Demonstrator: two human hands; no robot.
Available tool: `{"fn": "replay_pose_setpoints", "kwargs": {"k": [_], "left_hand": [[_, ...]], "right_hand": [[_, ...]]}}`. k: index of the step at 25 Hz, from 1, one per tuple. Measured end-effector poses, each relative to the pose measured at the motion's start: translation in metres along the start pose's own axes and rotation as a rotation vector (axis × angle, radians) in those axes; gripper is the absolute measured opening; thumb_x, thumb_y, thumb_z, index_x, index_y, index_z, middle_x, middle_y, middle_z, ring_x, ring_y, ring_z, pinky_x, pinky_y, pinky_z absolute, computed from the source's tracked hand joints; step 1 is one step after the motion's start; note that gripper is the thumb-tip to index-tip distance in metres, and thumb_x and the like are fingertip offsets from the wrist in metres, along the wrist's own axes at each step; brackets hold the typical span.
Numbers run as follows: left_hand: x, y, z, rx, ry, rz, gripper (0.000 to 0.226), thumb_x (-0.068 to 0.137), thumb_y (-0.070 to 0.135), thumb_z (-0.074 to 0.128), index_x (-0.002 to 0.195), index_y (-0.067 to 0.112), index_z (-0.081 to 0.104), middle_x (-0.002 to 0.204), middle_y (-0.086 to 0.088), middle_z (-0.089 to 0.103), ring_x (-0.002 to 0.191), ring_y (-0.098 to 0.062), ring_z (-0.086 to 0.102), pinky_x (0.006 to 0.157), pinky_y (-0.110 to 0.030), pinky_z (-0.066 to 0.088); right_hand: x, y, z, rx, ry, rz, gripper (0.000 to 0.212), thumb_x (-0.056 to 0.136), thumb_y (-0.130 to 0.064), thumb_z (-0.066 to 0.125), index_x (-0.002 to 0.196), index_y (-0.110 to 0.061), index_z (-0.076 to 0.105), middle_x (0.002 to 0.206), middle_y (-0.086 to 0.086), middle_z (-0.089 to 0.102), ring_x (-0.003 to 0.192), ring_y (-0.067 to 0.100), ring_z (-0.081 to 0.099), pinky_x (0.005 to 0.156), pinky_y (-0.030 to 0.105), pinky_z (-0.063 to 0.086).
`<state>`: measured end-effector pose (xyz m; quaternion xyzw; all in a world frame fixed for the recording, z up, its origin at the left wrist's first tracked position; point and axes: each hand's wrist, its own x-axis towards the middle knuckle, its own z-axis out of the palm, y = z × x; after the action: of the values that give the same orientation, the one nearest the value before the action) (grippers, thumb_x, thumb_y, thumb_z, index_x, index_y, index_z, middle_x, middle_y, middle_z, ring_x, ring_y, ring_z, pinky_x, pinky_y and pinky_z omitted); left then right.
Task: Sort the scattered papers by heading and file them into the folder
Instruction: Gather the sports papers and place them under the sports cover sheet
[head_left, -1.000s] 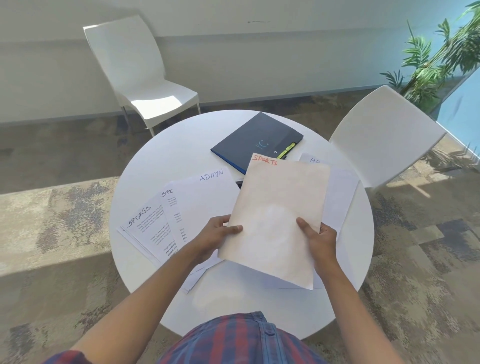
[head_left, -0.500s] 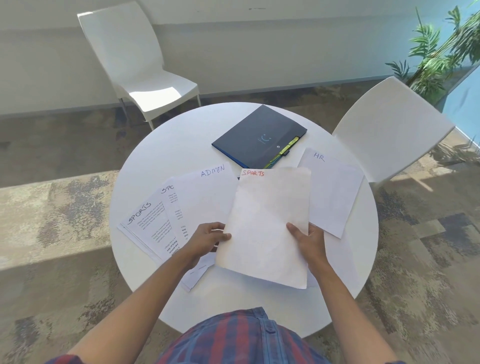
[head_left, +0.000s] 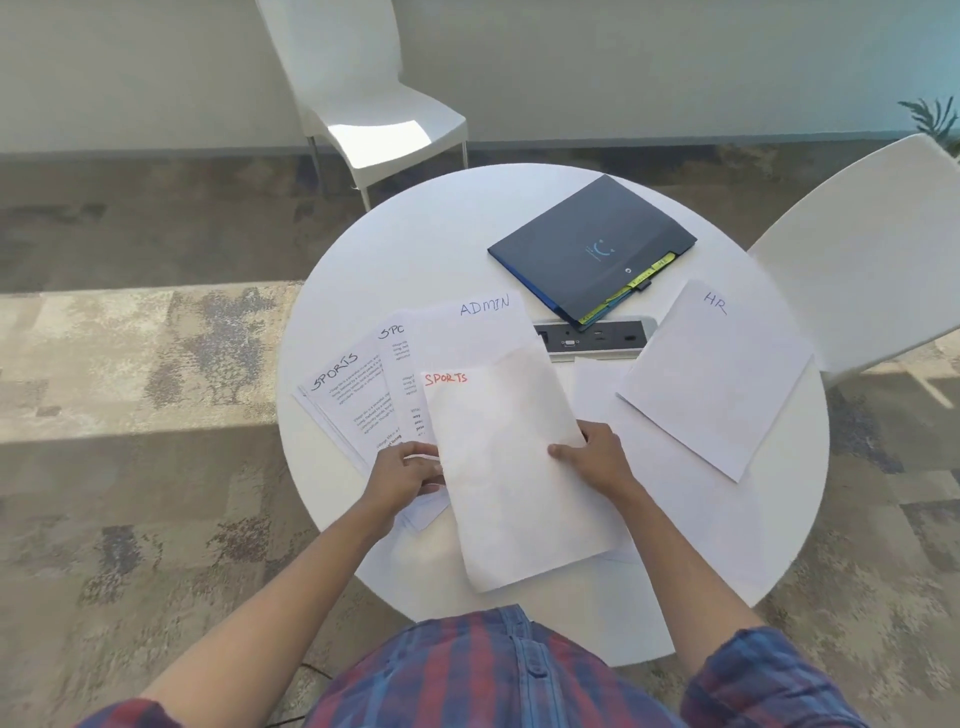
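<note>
A white sheet headed SPORTS in red (head_left: 511, 478) is held over the near part of the round white table (head_left: 441, 249). My left hand (head_left: 402, 475) pinches its left edge and my right hand (head_left: 592, 460) grips its right edge, thumb on top. Under and left of it lie printed SPORTS sheets (head_left: 348, 400) and an ADMIN sheet (head_left: 478, 327). An HR sheet (head_left: 714, 374) lies at the right. The dark blue folder (head_left: 592, 244) with yellow and green tabs lies shut at the far side.
A socket panel (head_left: 597, 338) is set into the table's middle, partly covered by papers. One white chair (head_left: 374, 104) stands beyond the table, another white chair (head_left: 862, 249) at the right. A plant (head_left: 935, 119) shows at the far right edge. Carpet surrounds the table.
The red SPORTS sheet has moved left and down, over the ADMIN and printed SPORTS sheets. Both hands went with it. The socket panel and HR sheet are now uncovered.
</note>
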<state>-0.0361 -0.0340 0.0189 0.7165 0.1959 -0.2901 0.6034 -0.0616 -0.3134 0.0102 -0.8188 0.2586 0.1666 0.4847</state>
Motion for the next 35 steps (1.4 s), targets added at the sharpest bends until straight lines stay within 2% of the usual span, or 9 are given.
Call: {"fn": "replay_pose_setpoints", "kwargs": {"k": [2, 5, 8, 11, 15, 18, 26, 31, 35], "left_hand": [[0.0, -0.004, -0.006, 0.04, 0.027, 0.0, 0.017, 0.087, -0.002, 0.063, 0.103, 0.002, 0.066, 0.085, -0.012, 0.076, 0.077, -0.021, 0.073, 0.073, -0.03, 0.056], [0.008, -0.01, -0.021, 0.194, 0.279, 0.004, 0.01, 0.086, 0.014, 0.066, 0.096, 0.012, 0.068, 0.089, -0.006, 0.074, 0.085, -0.025, 0.071, 0.074, -0.034, 0.054], [0.016, -0.012, -0.045, 0.334, 0.511, -0.03, 0.029, 0.089, 0.029, 0.064, 0.113, 0.014, 0.063, 0.103, -0.003, 0.067, 0.094, -0.023, 0.063, 0.079, -0.037, 0.051], [0.027, -0.017, -0.058, 0.463, 0.568, -0.091, 0.051, 0.089, 0.036, 0.06, 0.13, 0.008, 0.051, 0.129, -0.01, 0.051, 0.116, -0.03, 0.051, 0.091, -0.043, 0.046], [0.041, -0.015, -0.053, 0.502, 0.619, -0.167, 0.056, 0.087, 0.038, 0.061, 0.127, 0.004, 0.046, 0.141, -0.013, 0.035, 0.132, -0.032, 0.032, 0.103, -0.049, 0.035], [0.05, -0.011, -0.046, 0.389, 0.653, -0.192, 0.053, 0.083, 0.037, 0.065, 0.123, 0.008, 0.045, 0.138, -0.012, 0.033, 0.129, -0.032, 0.029, 0.102, -0.048, 0.033], [0.059, 0.006, -0.037, -0.012, 0.659, -0.244, 0.068, 0.083, 0.026, 0.068, 0.142, 0.014, 0.037, 0.144, -0.008, 0.022, 0.133, -0.026, 0.021, 0.103, -0.041, 0.033], [0.054, 0.009, -0.045, -0.362, 0.572, -0.139, 0.055, 0.09, 0.012, 0.062, 0.138, 0.013, 0.038, 0.123, -0.004, 0.054, 0.107, -0.023, 0.055, 0.087, -0.035, 0.045], [0.051, -0.016, -0.05, -0.231, 0.486, -0.064, 0.006, 0.091, 0.019, 0.065, 0.094, 0.016, 0.07, 0.099, -0.006, 0.073, 0.095, -0.027, 0.068, 0.09, -0.043, 0.054]], "right_hand": [[0.003, -0.006, 0.008, -0.153, 0.056, 0.041, 0.024, 0.078, -0.025, 0.072, 0.101, -0.022, 0.067, 0.097, 0.0, 0.072, 0.093, 0.028, 0.068, 0.079, 0.041, 0.056], [0.001, -0.014, 0.022, -0.419, 0.256, 0.069, 0.056, 0.079, -0.027, 0.071, 0.131, -0.019, 0.054, 0.123, 0.004, 0.064, 0.112, 0.03, 0.06, 0.089, 0.039, 0.045], [-0.006, -0.026, 0.045, -0.527, 0.394, -0.176, 0.064, 0.08, -0.028, 0.071, 0.138, -0.012, 0.05, 0.139, 0.008, 0.054, 0.126, 0.029, 0.051, 0.104, 0.045, 0.038], [-0.018, -0.045, 0.083, -0.571, 0.146, -0.463, 0.058, 0.086, -0.029, 0.067, 0.139, -0.011, 0.051, 0.146, 0.006, 0.05, 0.133, 0.027, 0.047, 0.107, 0.042, 0.038], [-0.034, -0.07, 0.142, -0.79, -0.278, -0.707, 0.063, 0.093, -0.033, 0.06, 0.148, -0.011, 0.04, 0.156, 0.006, 0.038, 0.143, 0.023, 0.035, 0.113, 0.039, 0.031], [-0.03, -0.071, 0.173, -0.934, -0.33, -0.761, 0.065, 0.096, -0.035, 0.055, 0.151, -0.008, 0.031, 0.162, 0.008, 0.027, 0.149, 0.022, 0.025, 0.12, 0.043, 0.02], [-0.026, -0.059, 0.182, -0.893, -0.377, -0.691, 0.077, 0.095, -0.036, 0.055, 0.156, -0.007, 0.019, 0.167, 0.006, 0.01, 0.153, 0.019, 0.015, 0.121, 0.043, 0.022], [-0.027, -0.059, 0.181, -0.858, -0.375, -0.675, 0.079, 0.094, -0.036, 0.056, 0.157, -0.008, 0.017, 0.167, 0.004, 0.01, 0.152, 0.017, 0.016, 0.121, 0.041, 0.021], [-0.025, -0.059, 0.179, -0.844, -0.378, -0.675, 0.078, 0.093, -0.035, 0.058, 0.157, -0.009, 0.02, 0.167, 0.003, 0.012, 0.152, 0.017, 0.016, 0.12, 0.041, 0.022]]}}
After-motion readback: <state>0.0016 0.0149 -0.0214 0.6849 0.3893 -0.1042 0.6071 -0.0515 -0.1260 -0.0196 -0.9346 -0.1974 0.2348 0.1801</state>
